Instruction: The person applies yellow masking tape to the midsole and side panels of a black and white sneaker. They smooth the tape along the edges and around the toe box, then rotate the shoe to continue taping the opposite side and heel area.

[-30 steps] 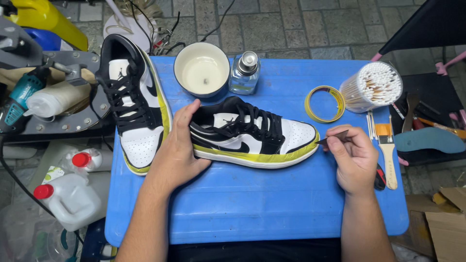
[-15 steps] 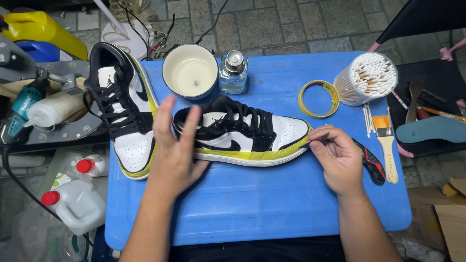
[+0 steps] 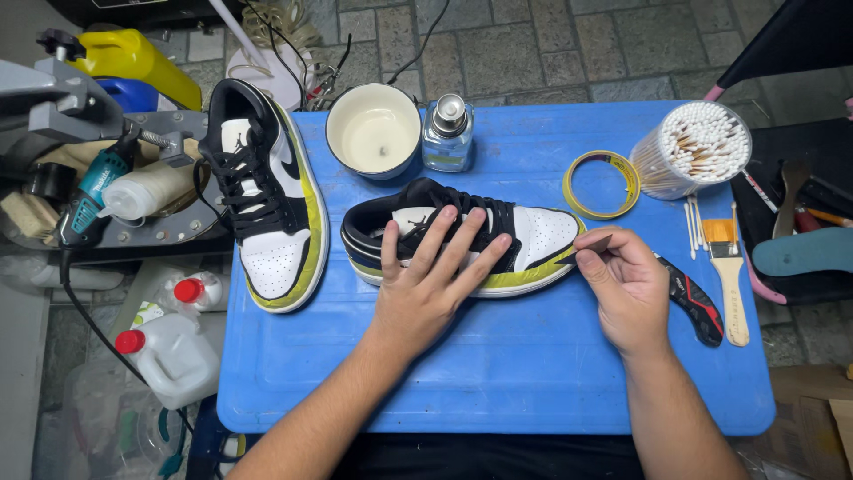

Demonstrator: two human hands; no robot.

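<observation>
The sneaker (image 3: 533, 238) is pinned flat on the blue desk (image 3: 498, 373) under the open left hand (image 3: 433, 283). A small dark strip (image 3: 593, 244), hard to identify, is pinched in the right hand (image 3: 629, 289) grip at the toe.

Beyond my fingers stand a cream bowl (image 3: 372, 132) and a glass bottle (image 3: 447, 135). Off to my left lies a second sneaker (image 3: 271, 203). Past my right-hand grip sit a tape roll (image 3: 601, 184) and a cup of cotton swabs (image 3: 698, 148); just right of it lie a brush (image 3: 729, 267) and a folding knife (image 3: 697, 300).
</observation>
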